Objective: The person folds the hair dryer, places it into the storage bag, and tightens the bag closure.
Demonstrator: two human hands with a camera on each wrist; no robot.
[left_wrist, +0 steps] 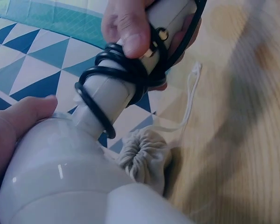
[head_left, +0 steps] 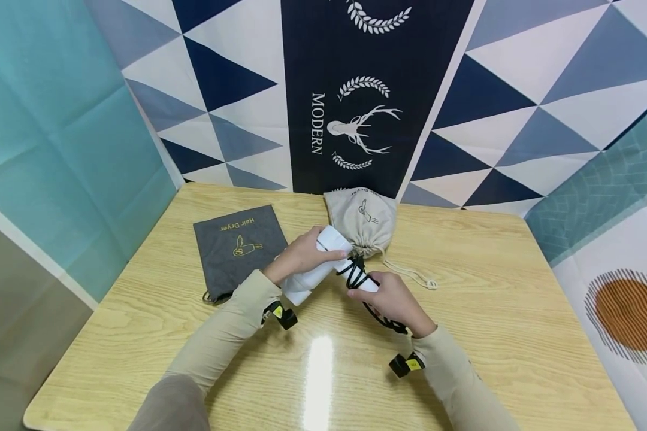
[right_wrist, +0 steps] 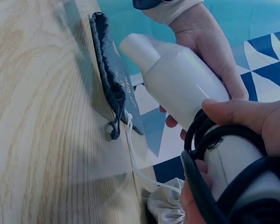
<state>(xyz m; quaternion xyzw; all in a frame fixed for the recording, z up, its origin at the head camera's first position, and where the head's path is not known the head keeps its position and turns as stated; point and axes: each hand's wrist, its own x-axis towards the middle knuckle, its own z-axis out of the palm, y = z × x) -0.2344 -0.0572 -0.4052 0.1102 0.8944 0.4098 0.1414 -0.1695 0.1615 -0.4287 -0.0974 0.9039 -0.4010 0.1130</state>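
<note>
A white hair dryer [head_left: 308,281] is held above the table by both hands. My left hand [head_left: 304,256] grips its barrel, thumb along the top and fingers on the far side. My right hand [head_left: 390,297] grips the handle [left_wrist: 102,95], which has a black cord [left_wrist: 114,70] wound around it in several loops. In the right wrist view, the nozzle [right_wrist: 139,50] points away from the right hand. A beige drawstring pouch [head_left: 362,218] with a hair dryer print lies just behind the hands. Left of them lies a flat dark grey pouch [head_left: 241,246] with the same kind of print.
The wooden table [head_left: 490,311] has a patterned cloth [head_left: 350,90] behind it and hanging cloths at both sides. A white drawstring [head_left: 410,274] trails from the beige pouch across the tabletop. Black wrist cameras [head_left: 287,317] sit on both sleeves.
</note>
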